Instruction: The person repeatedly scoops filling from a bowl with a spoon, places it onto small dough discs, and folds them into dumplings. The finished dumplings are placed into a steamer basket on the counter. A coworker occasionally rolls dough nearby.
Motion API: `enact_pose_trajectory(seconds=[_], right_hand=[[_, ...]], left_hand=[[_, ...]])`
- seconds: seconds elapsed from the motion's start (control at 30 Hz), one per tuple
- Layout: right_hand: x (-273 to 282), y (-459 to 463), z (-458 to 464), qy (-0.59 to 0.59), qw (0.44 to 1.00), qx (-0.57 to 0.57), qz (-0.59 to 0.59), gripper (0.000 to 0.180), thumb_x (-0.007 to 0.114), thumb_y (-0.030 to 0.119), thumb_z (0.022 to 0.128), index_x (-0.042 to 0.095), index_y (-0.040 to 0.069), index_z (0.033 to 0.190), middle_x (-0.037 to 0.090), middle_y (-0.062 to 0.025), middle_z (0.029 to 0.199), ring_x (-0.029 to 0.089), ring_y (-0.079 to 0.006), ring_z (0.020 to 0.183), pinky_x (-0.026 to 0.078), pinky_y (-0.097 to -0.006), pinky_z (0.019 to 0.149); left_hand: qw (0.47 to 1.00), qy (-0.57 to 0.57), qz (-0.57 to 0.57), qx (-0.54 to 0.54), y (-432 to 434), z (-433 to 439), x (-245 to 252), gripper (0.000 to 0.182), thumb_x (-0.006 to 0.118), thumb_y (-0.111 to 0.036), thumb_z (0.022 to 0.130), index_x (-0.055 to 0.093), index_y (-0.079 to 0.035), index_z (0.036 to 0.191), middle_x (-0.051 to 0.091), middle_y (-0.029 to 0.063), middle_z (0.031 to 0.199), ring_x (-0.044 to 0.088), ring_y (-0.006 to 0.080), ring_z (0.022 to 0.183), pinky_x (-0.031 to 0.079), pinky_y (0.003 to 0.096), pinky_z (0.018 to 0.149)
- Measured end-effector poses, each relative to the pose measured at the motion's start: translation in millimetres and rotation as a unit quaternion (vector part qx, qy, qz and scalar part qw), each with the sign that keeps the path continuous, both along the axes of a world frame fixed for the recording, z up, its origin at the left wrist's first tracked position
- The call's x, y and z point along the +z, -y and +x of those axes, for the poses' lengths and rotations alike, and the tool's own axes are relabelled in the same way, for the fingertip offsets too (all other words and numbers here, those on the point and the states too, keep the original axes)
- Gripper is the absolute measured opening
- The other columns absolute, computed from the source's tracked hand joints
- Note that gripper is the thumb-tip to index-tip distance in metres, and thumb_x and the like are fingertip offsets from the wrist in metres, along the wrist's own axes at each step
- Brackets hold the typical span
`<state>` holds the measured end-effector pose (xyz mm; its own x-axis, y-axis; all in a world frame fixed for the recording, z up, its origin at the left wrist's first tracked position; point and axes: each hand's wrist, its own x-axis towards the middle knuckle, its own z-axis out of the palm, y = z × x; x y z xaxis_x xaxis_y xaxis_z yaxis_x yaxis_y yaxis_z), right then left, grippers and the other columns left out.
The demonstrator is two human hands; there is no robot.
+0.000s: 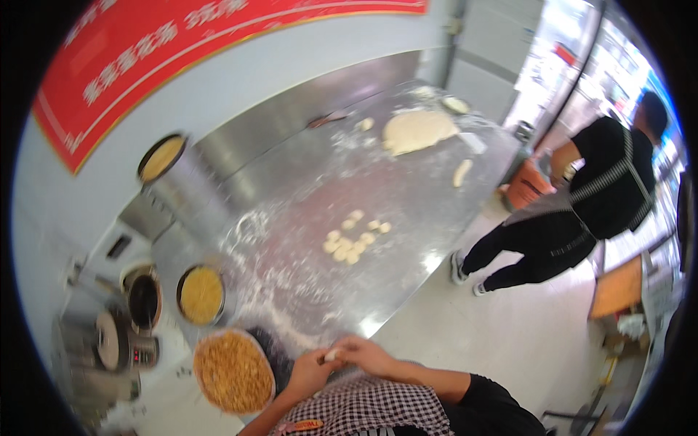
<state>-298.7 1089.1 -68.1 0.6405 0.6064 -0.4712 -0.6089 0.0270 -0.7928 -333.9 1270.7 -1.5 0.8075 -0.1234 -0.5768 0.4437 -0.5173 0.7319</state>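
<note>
Low in the view, at the near edge of the floured steel worktable [305, 180], my two hands meet. Between my left hand [310, 371] and my right hand [361, 353] is a small white piece of dough [331, 355], pinched by the fingers of both. Several small dough pieces [343, 248] lie in a loose cluster in the middle of the table. Left of my hands stands a wide bowl of crumbly golden-brown filling [234, 370]. Beyond it is a round container of yellow shredded food [202, 295].
A large dough slab [420, 132], a dough strip [462, 173] and a white scraper [472, 143] lie toward the far end. A tall metal pot [163, 158] stands by the wall. At left is a rice cooker [122, 349]. Another person [605, 174] stands right of the table.
</note>
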Motion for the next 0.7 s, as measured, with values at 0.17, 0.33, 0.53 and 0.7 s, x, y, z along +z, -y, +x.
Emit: enact_pose_trajectory(seconds=[0.17,0.33,0.53,0.7], right_hand=[[18.6,64.2,-25.5,-0.001,0.994,-0.1,-0.054,0.028,0.063,0.021,0.1,0.056,-0.001,0.116,0.066,-0.0101,0.105,0.064,-0.0161,0.092,0.055,-0.031,0.082],[41.1,160.2,-14.4,-0.011,0.977,-0.214,-0.016,0.025,0.063,0.018,0.099,0.054,-0.001,0.114,0.066,-0.0114,0.104,0.066,-0.0173,0.091,0.057,-0.03,0.078],[74.8,311.0,18.3,0.05,0.962,-0.262,-0.06,0.024,0.061,0.018,0.1,0.053,-0.001,0.113,0.066,-0.012,0.108,0.066,-0.0197,0.096,0.057,-0.0338,0.084],[111.4,442.8,39.0,0.059,0.937,-0.343,0.004,0.044,0.058,0.029,0.102,0.049,-0.002,0.132,0.065,-0.0116,0.112,0.065,-0.0221,0.101,0.055,-0.0359,0.093]], left_hand=[[0.992,-0.031,-0.063,-0.102,52.2,21.3,1.9,0.034,0.073,-0.024,0.091,0.068,0.0,0.115,0.073,0.008,0.099,0.067,0.0133,0.087,0.053,0.0281,0.079],[0.982,-0.012,-0.112,-0.15,146.8,57.9,13.8,0.035,0.076,-0.019,0.088,0.067,0.0,0.117,0.073,0.007,0.1,0.067,0.0134,0.09,0.053,0.0287,0.083],[0.956,-0.019,-0.166,-0.242,300.8,125.6,34.8,0.037,0.07,-0.028,0.093,0.067,0.001,0.116,0.072,0.0082,0.104,0.065,0.0151,0.093,0.052,0.0297,0.084],[0.929,-0.1,-0.287,-0.209,429.0,188.1,40.8,0.03,0.062,-0.021,0.099,0.064,0.001,0.118,0.069,0.0088,0.111,0.066,0.0186,0.098,0.052,0.0318,0.086]])
